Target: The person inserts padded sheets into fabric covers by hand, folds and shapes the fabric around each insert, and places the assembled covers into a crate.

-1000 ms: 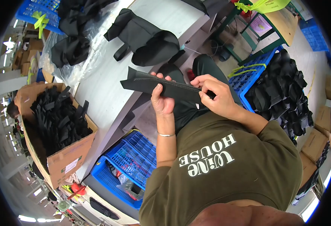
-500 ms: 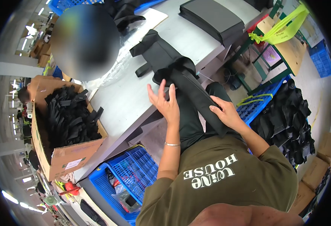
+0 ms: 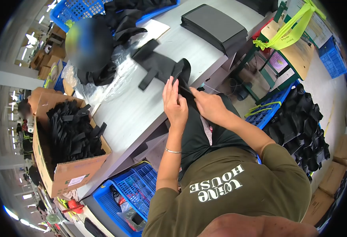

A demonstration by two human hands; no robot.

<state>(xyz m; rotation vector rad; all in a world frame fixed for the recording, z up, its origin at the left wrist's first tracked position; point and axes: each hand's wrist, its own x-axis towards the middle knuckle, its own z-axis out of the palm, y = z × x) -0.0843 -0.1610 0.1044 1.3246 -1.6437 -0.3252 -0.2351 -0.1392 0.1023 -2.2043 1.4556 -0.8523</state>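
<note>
A black fabric piece [image 3: 161,65] lies over the grey table's front edge, its near end between my hands. A short strap sticks out from its left side. My left hand [image 3: 175,103] holds the near end from the left, its fingers pointing up along the fabric. On the right side of the same end, my right hand [image 3: 211,104] grips the fabric with bent fingers. The part between my palms is partly hidden by my fingers.
Black strips fill a cardboard box [image 3: 68,175] at the left. A stack of dark panels [image 3: 217,25] sits farther back on the table [image 3: 122,118]. Blue crates stand below [image 3: 102,193] and at upper left [image 3: 78,10]. Black pieces [image 3: 298,126] are heaped at the right.
My right hand has moved up and left to the near end of the fabric, and my left hand's spread fingers have closed on it. The long strip no longer stretches down over my lap.
</note>
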